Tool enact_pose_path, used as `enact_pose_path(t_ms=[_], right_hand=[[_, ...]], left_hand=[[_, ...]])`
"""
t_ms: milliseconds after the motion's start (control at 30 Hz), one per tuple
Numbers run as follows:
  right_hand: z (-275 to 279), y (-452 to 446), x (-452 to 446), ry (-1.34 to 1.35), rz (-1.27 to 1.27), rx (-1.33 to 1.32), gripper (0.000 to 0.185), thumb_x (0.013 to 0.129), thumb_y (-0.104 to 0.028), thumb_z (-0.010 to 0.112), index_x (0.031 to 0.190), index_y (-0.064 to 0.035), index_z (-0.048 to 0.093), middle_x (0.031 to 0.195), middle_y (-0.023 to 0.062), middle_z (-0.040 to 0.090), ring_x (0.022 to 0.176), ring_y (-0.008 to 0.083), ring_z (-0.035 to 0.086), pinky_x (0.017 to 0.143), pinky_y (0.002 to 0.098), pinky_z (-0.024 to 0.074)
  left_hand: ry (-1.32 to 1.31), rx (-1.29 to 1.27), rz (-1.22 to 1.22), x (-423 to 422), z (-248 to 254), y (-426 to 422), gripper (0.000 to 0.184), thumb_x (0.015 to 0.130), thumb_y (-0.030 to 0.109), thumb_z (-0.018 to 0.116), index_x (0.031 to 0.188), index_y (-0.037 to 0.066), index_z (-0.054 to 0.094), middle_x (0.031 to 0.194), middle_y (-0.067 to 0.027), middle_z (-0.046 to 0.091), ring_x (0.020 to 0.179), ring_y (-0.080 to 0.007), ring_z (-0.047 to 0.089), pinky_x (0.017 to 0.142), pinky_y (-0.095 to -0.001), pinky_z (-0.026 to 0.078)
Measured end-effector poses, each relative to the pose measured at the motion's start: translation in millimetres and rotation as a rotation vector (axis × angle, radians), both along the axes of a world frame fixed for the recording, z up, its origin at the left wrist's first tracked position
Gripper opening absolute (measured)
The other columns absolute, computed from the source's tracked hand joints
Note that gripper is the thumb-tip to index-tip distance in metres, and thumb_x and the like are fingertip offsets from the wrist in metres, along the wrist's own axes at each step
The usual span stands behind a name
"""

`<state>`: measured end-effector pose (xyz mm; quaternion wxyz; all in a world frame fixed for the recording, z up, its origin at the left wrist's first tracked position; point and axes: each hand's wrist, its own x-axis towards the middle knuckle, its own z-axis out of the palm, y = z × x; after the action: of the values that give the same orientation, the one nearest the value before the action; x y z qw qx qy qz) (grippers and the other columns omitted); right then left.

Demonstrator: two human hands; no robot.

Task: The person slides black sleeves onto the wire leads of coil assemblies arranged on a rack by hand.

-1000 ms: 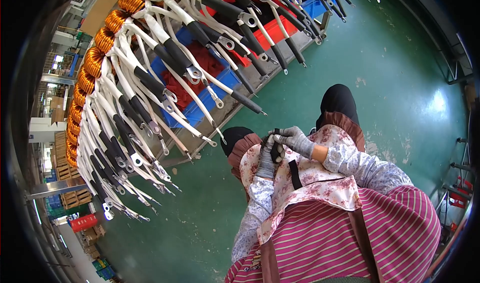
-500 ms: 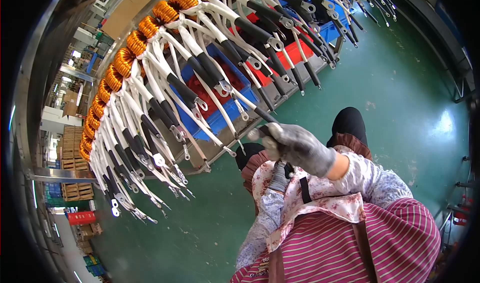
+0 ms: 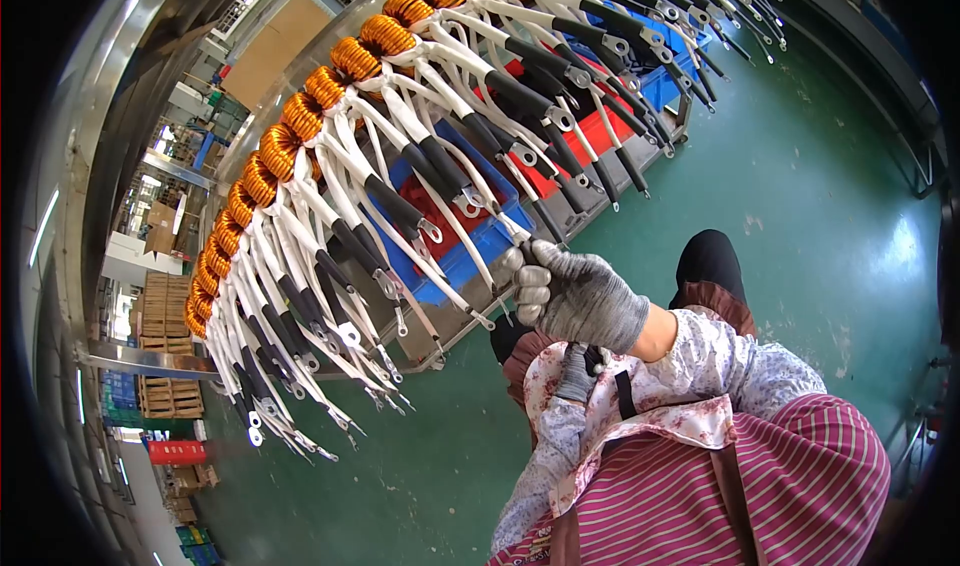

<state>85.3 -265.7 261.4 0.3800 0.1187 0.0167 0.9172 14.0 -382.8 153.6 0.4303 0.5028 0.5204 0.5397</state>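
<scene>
My right hand (image 3: 588, 299), in a grey glove, is closed round the end of a white-sleeved cable (image 3: 512, 228) that runs down from the hanging row. A bit of black shows at its fingers. Just below, my left hand (image 3: 576, 374), also gloved, is closed near my apron; something small and dark shows at its fingers, too hidden to name. Copper-wound ring coils (image 3: 281, 152) line the rack, their white leads hanging with black sleeves (image 3: 392, 207) and metal ring terminals (image 3: 430, 229).
Below the leads stand a blue bin (image 3: 512, 216) with red contents and a red bin (image 3: 603, 134) on a metal shelf. A steel frame (image 3: 150, 358) rises at the left. Wooden pallets (image 3: 168, 316) are stacked behind. Green floor (image 3: 820, 236) extends to the right.
The view has shifted, so the coils sit further right and lower. At my right hand, white sleeve now shows where black sleeve was visible before. Both hands remain closed.
</scene>
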Motion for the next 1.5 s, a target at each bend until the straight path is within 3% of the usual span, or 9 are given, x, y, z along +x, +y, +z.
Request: enact_pose_path(t_ms=[167, 267, 300, 433, 533, 567, 667, 700, 1500], right_hand=[[7, 41, 12, -0.295, -0.078, -0.148, 0.027, 0.092, -0.021, 0.043, 0.103, 0.0019, 0.053, 0.062, -0.004, 0.047, 0.051, 0.0066, 0.042, 0.05, 0.026, 0.0401], [25, 35, 23, -1.417, -0.542, 0.449, 0.025, 0.09, -0.018, 0.047, 0.103, 0.0016, 0.054, 0.071, 0.0023, 0.053, 0.06, 0.0104, 0.05, 0.057, 0.029, 0.0427], [18, 35, 14, -1.84, -1.13, 0.81, 0.023, 0.088, -0.017, 0.05, 0.103, -0.0004, 0.054, 0.071, 0.01, 0.061, 0.063, 0.0245, 0.06, 0.06, 0.0336, 0.0476], [9, 33, 15, -2.027, -1.604, 0.893, 0.019, 0.085, -0.013, 0.053, 0.1, -0.0022, 0.056, 0.082, 0.0176, 0.061, 0.078, 0.0366, 0.059, 0.066, 0.0391, 0.0474], [16, 38, 16, -2.166, -1.205, 1.018, 0.022, 0.085, -0.015, 0.053, 0.103, -0.0018, 0.053, 0.082, 0.0173, 0.061, 0.076, 0.0371, 0.058, 0.067, 0.0397, 0.0467], [-2, 48, 16, -1.968, -1.235, 1.018, 0.023, 0.088, -0.019, 0.05, 0.102, -0.0011, 0.052, 0.066, 0.0099, 0.058, 0.053, 0.0277, 0.055, 0.05, 0.0333, 0.0451], [-12, 69, 26, -0.042, 0.266, 0.027, 0.024, 0.091, -0.022, 0.045, 0.099, -0.0003, 0.052, 0.055, -0.0005, 0.043, 0.039, 0.0111, 0.038, 0.035, 0.0222, 0.0333], [2, 65, 24, 0.07, 0.315, -0.168, 0.026, 0.094, -0.024, 0.041, 0.098, 0.0, 0.05, 0.054, -0.0065, 0.029, 0.039, 0.0013, 0.024, 0.03, 0.0155, 0.0204], [4, 58, 10, -0.406, -0.08, 0.12, 0.025, 0.092, -0.032, 0.042, 0.082, -0.0105, 0.05, 0.065, -0.0006, 0.047, 0.055, 0.0131, 0.048, 0.051, 0.0281, 0.0416]], left_hand=[[-0.572, -0.526, -0.175, -12, -47, 20, 0.024, 0.085, 0.029, 0.057, 0.095, 0.007, 0.053, 0.072, -0.0053, 0.053, 0.056, -0.0121, 0.05, 0.046, -0.0228, 0.037], [-0.68, -0.638, -0.192, -13, -67, 26, 0.023, 0.086, 0.029, 0.056, 0.092, 0.007, 0.054, 0.067, -0.0045, 0.053, 0.051, -0.0115, 0.049, 0.042, -0.022, 0.035], [-0.695, -0.658, -0.19, -13, -70, 27, 0.022, 0.086, 0.029, 0.055, 0.092, 0.007, 0.054, 0.065, -0.0042, 0.053, 0.049, -0.0113, 0.048, 0.04, -0.0217, 0.034], [-0.722, -0.728, -0.176, -13, -83, 29, 0.021, 0.087, 0.029, 0.054, 0.088, 0.008, 0.056, 0.059, -0.0031, 0.053, 0.043, -0.0104, 0.046, 0.034, -0.0206, 0.031], [-0.809, -0.768, -0.167, -13, -87, 30, 0.021, 0.088, 0.028, 0.053, 0.087, 0.008, 0.056, 0.058, -0.0029, 0.054, 0.042, -0.0101, 0.046, 0.033, -0.0202, 0.031], [-0.864, -0.784, -0.158, -14, -87, 30, 0.02, 0.088, 0.027, 0.053, 0.086, 0.008, 0.056, 0.059, -0.0031, 0.054, 0.042, -0.0102, 0.047, 0.033, -0.0202, 0.031], [-1.02, -0.811, -0.162, -7, -77, 30, 0.019, 0.089, 0.025, 0.052, 0.086, 0.007, 0.056, 0.06, -0.0041, 0.056, 0.044, -0.0108, 0.049, 0.034, -0.0201, 0.034], [-1.008, -0.795, -0.195, -7, -84, 30, 0.019, 0.089, 0.025, 0.052, 0.085, 0.007, 0.056, 0.06, -0.004, 0.056, 0.044, -0.0107, 0.049, 0.034, -0.02, 0.034], [-0.895, -0.699, -0.161, -22, -90, 24, 0.015, 0.086, 0.019, 0.056, 0.093, 0.006, 0.056, 0.066, -0.003, 0.055, 0.052, -0.0118, 0.048, 0.041, -0.021, 0.038]])
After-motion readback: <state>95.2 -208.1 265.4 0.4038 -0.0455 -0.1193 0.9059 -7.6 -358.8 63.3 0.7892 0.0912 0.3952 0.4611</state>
